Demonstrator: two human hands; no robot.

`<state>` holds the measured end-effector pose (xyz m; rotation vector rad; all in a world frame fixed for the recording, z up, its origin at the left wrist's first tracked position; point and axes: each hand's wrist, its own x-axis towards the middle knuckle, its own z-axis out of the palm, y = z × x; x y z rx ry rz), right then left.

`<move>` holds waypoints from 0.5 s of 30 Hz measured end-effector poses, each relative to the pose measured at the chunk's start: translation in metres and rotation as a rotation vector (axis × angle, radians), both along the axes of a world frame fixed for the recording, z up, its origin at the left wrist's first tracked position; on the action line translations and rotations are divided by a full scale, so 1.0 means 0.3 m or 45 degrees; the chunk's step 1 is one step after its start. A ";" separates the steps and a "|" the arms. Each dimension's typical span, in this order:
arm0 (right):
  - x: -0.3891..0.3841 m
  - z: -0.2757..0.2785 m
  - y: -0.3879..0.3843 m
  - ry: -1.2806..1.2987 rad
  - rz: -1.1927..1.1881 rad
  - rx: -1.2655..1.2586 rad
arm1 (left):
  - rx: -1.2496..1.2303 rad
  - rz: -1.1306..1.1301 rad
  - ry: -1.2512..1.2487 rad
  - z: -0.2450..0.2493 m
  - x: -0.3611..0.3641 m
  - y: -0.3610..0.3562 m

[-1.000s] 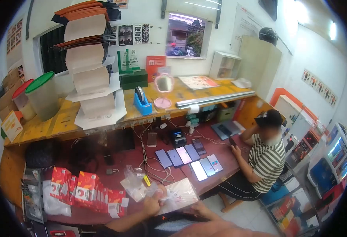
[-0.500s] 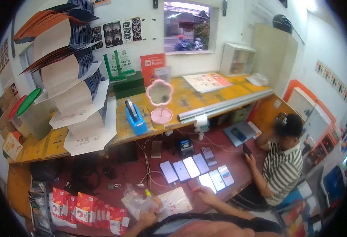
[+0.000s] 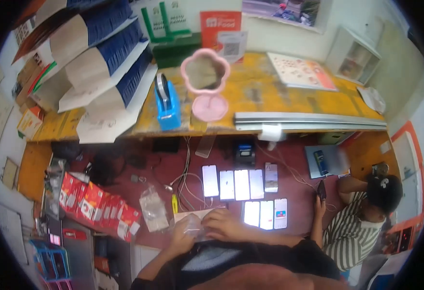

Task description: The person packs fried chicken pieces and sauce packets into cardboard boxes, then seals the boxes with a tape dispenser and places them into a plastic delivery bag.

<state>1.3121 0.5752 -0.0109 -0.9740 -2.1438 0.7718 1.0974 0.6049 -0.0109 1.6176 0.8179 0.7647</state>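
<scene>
My left hand is closed on a crumpled clear plastic bag close to my body. My right hand meets it from the right, its bent fingers pinching the same plastic. Both hands partly cover a flat pale package lying at the front of the desk. Just behind it a yellow highlighter-like item lies on the desk. To the left is a stack of clear plastic bags. Several phones with lit screens lie in two rows to the right.
Red-and-white printed packets stand in a row at the left. A yellow shelf above the desk holds a pink mirror, a blue tape dispenser and paper stacks. Cables cross the desk. A person in a striped shirt sits at the right holding a phone.
My right hand has moved left from the package's right side to the plastic at my left hand. The view has tilted down and turned.
</scene>
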 end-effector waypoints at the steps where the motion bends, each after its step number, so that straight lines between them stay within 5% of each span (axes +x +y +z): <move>1: 0.004 0.002 0.003 -0.030 -0.009 -0.012 | -0.020 0.027 0.009 0.028 0.017 -0.004; 3: 0.005 0.010 0.009 -0.023 -0.044 0.056 | 0.300 -0.087 0.043 0.076 0.046 -0.003; 9: -0.019 -0.068 0.002 -0.146 -0.007 0.007 | 0.291 -0.120 0.096 0.044 0.048 -0.032; 12: -0.022 -0.076 -0.019 0.052 -0.034 0.052 | 0.465 0.006 0.190 0.036 0.040 -0.049; 15: -0.013 -0.083 -0.040 0.167 -0.057 0.048 | 0.174 0.146 0.157 0.006 -0.036 -0.064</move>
